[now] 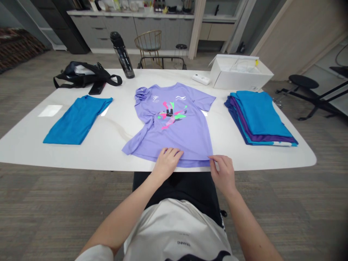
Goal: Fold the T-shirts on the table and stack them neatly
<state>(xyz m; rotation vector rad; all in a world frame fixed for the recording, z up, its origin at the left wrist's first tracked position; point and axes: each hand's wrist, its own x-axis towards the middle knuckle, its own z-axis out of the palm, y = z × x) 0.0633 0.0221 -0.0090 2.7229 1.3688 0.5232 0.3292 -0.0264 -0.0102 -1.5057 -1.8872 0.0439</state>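
A lavender T-shirt (187, 134) with a colourful print lies face up on the white table (114, 127), its collar toward the far side. Its left side is bunched, with a crumpled sleeve and a fold running to the lower left corner. My left hand (168, 163) rests on the bottom hem near the middle, fingers lying over the fabric. At the right corner of the hem, my right hand (223, 172) pinches the shirt's edge between thumb and forefinger.
To the left lie a folded blue shirt (77, 121), a black bag (84, 74) and a phone (97, 88). A dark bottle (123, 58) stands behind. On the right are stacked folded shirts (263, 116), a white box (239, 74) and a small white device (201, 79).
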